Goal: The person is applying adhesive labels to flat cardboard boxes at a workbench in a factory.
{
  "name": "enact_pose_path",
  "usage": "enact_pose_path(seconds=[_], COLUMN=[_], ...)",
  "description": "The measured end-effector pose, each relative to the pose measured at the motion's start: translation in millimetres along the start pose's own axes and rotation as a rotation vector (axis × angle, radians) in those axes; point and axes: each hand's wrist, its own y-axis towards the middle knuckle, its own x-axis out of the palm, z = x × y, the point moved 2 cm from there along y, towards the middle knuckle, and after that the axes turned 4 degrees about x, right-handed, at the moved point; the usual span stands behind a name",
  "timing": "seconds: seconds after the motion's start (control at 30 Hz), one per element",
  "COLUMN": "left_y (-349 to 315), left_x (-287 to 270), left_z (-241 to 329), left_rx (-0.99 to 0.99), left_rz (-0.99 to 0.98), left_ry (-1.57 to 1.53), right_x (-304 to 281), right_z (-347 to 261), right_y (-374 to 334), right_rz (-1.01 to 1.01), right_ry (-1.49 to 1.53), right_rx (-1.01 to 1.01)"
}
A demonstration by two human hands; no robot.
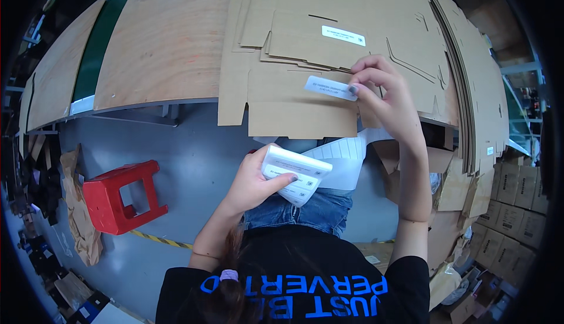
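Note:
My left hand grips a roll of white printed labels, its thumb pressed on the face of the roll. From the roll a strip of pale backing paper trails to the right across my lap. Between thumb and fingertips, my right hand pinches a single white label by its right end. This label is just over the near flap of a flat cardboard sheet; whether it touches the board I cannot tell. Farther up the cardboard, another white label lies flat on the surface.
Flattened cartons are stacked on the wooden table, with more standing sheets along the right. A red plastic stool lies on its side on the floor at left, near crumpled brown paper. Closed boxes are piled at far right.

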Motion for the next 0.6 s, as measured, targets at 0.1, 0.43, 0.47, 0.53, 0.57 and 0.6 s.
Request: enact_pose_path(seconds=[0.1,0.43,0.47,0.53,0.57,0.6], left_y=[-5,-6,-5,-4,-4,-4], left_x=[-4,-10,-9,-6,-6,-6], left_z=[-4,-7,-7,-5,-5,-5], left_rx=[-0.031,-0.025,-0.023,-0.017,-0.014,-0.014], left_rz=[0.021,0.038,0.042,0.051,0.056,0.056], left_ry=[0.013,-0.03,-0.035,-0.046,-0.051,-0.051], right_x=[3,9,9,9,10,11], right_z=[8,8,8,8,8,7], right_y=[5,4,5,5,5,4], right_rz=[-0.074,-0.073,-0.065,-0.051,-0.045,-0.045], right_ry=[-0.075,-0.187,-0.193,-0.205,-0.211,-0.211], right_rx=[-0.012,0.027,0.027,0.027,0.026,0.026])
